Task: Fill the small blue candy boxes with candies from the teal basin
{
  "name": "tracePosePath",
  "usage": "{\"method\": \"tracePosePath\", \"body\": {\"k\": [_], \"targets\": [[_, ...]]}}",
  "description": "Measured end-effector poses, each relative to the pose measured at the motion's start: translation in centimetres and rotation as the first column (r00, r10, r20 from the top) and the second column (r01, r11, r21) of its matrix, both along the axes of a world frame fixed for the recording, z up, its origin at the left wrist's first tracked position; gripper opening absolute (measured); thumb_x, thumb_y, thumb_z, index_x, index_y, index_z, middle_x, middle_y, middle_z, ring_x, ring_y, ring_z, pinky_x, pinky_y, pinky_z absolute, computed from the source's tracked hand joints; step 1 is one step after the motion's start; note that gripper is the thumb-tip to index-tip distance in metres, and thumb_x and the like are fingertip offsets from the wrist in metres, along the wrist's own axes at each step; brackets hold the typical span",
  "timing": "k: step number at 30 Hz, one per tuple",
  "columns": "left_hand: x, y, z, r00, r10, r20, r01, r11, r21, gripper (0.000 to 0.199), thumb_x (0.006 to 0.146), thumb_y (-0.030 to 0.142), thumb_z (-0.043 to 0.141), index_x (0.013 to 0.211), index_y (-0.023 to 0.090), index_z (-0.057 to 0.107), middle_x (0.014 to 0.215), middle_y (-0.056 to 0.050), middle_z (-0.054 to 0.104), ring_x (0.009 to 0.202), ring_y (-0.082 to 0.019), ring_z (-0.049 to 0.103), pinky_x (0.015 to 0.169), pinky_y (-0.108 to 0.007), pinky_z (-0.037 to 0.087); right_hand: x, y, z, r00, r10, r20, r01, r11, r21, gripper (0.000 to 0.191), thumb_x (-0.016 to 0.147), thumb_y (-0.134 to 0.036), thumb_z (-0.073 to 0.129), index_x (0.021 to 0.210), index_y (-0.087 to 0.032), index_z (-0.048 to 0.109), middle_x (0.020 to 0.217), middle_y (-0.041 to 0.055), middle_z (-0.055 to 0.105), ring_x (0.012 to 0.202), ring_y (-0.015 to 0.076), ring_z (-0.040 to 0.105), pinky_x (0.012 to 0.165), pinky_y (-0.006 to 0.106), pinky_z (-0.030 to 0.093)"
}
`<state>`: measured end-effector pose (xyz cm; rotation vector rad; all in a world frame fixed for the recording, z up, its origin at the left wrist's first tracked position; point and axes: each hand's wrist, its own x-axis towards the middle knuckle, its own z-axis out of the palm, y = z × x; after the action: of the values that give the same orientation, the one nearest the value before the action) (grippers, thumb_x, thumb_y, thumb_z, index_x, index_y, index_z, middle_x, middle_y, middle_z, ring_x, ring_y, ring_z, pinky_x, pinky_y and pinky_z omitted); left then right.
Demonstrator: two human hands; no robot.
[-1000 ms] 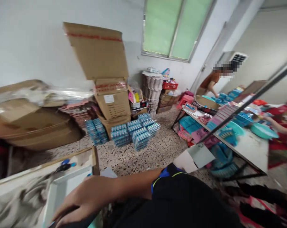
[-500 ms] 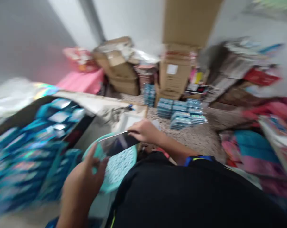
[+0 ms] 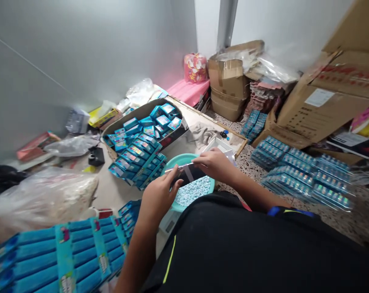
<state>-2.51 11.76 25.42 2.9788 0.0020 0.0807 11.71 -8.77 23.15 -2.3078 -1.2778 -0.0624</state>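
A dark, glossy flat packet point(image 3: 188, 174) with a pale strip stretches between my two hands, above a round turquoise basin point(image 3: 214, 185). My left hand point(image 3: 160, 193) pinches the packet's left end between thumb and fingers. At the other end, the fingers of my right hand point(image 3: 215, 163) are closed on its upper corner. Small pale-blue pieces point(image 3: 195, 191) fill the basin below. A scale with a small display point(image 3: 169, 226) shows under the basin's front edge.
Blue boxes point(image 3: 135, 160) are stacked left of the basin, before an open carton point(image 3: 184, 127) of more boxes. Bundled blue packs point(image 3: 65, 252) lie front left. Stacked blister-like packs point(image 3: 297, 171) and a large cardboard box point(image 3: 330, 108) stand right.
The view has swung left and become sharper, so the basin and boxes appear farther right. Both hands still hold the dark packet; the left fingers now lie closer together on it.
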Motion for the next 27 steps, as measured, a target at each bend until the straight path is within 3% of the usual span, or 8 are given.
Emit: {"method": "tracePosePath", "body": {"k": [4, 9, 13, 15, 18, 22, 27], "targets": [[-0.8, -0.2, -0.6, 0.999, 0.052, -0.015, -0.052, 0.998, 0.022, 0.056, 0.101, 0.041, 0.049, 0.152, 0.019, 0.045, 0.112, -0.013, 0.075, 0.097, -0.027, 0.072, 0.075, -0.033, 0.055, -0.3, 0.7, -0.9, 0.999, -0.004, -0.034, 0.004, 1.000, 0.020, 0.018, 0.100, -0.027, 0.059, 0.100, -0.027, 0.077, 0.086, -0.0002, 0.074, 0.073, 0.0134, 0.061, 0.076, 0.033, 0.031], [-2.1, -1.0, -1.0, 0.996, 0.088, -0.033, -0.088, 0.996, -0.006, 0.057, 0.100, 0.041, 0.051, 0.152, 0.019, 0.045, 0.115, -0.014, 0.074, 0.096, -0.026, 0.072, 0.075, -0.033, 0.056, -0.9, 1.0, -1.4, 0.997, 0.009, -0.077, -0.008, 1.000, 0.020, 0.017, 0.099, -0.027, 0.060, 0.102, -0.027, 0.077, 0.089, 0.0002, 0.076, 0.076, 0.0151, 0.064, 0.075, 0.034, 0.034], [-3.0, -1.6, -1.1, 0.994, 0.073, -0.086, -0.077, 0.996, -0.043, 0.050, 0.101, 0.041, 0.050, 0.145, 0.019, 0.054, 0.110, -0.013, 0.074, 0.100, -0.027, 0.071, 0.081, -0.035, 0.057, -0.8, 0.9, -1.4, 0.990, -0.020, -0.138, 0.029, 0.998, 0.062, 0.020, 0.099, -0.028, 0.059, 0.109, -0.027, 0.076, 0.097, 0.0023, 0.077, 0.087, 0.0181, 0.067, 0.076, 0.034, 0.038], [-3.4, -1.7, -1.1, 0.996, 0.049, -0.081, -0.057, 0.994, -0.096, 0.046, 0.100, 0.041, 0.051, 0.141, 0.020, 0.058, 0.113, -0.013, 0.074, 0.102, -0.026, 0.071, 0.083, -0.036, 0.058, -0.8, 0.9, -1.5, 0.985, -0.027, -0.173, 0.040, 0.997, 0.073, 0.021, 0.099, -0.028, 0.059, 0.111, -0.027, 0.076, 0.100, 0.0030, 0.077, 0.090, 0.0188, 0.068, 0.076, 0.035, 0.039], [-3.8, -1.5, -0.9, 0.998, 0.060, -0.027, -0.063, 0.985, -0.163, 0.050, 0.100, 0.040, 0.052, 0.147, 0.022, 0.052, 0.122, -0.012, 0.073, 0.102, -0.024, 0.071, 0.085, -0.035, 0.058, -0.9, 0.9, -1.6, 0.980, -0.027, -0.198, 0.044, 0.996, 0.079, 0.022, 0.099, -0.027, 0.060, 0.113, -0.027, 0.076, 0.101, 0.0033, 0.077, 0.091, 0.0188, 0.068, 0.076, 0.035, 0.040], [-3.7, -1.0, -0.4, 0.984, 0.177, -0.001, -0.177, 0.982, -0.072, 0.062, 0.099, 0.041, 0.055, 0.155, 0.021, 0.040, 0.113, -0.012, 0.075, 0.093, -0.025, 0.073, 0.078, -0.034, 0.056, -1.4, 1.4, -1.7, 0.984, 0.009, -0.179, 0.005, 0.997, 0.073, 0.020, 0.099, -0.029, 0.061, 0.111, -0.027, 0.077, 0.098, 0.0029, 0.077, 0.087, 0.0178, 0.067, 0.078, 0.034, 0.039], [-3.1, -1.2, -0.1, 0.987, 0.148, -0.055, -0.147, 0.989, 0.019, 0.059, 0.100, 0.040, 0.051, 0.156, 0.022, 0.039, 0.113, -0.012, 0.074, 0.093, -0.026, 0.072, 0.075, -0.034, 0.055, -1.7, 2.1, -1.6, 0.988, 0.035, -0.148, -0.022, 0.996, 0.088, 0.020, 0.099, -0.028, 0.060, 0.110, -0.027, 0.077, 0.094, 0.0023, 0.076, 0.086, 0.0171, 0.066, 0.080, 0.034, 0.036]]}}
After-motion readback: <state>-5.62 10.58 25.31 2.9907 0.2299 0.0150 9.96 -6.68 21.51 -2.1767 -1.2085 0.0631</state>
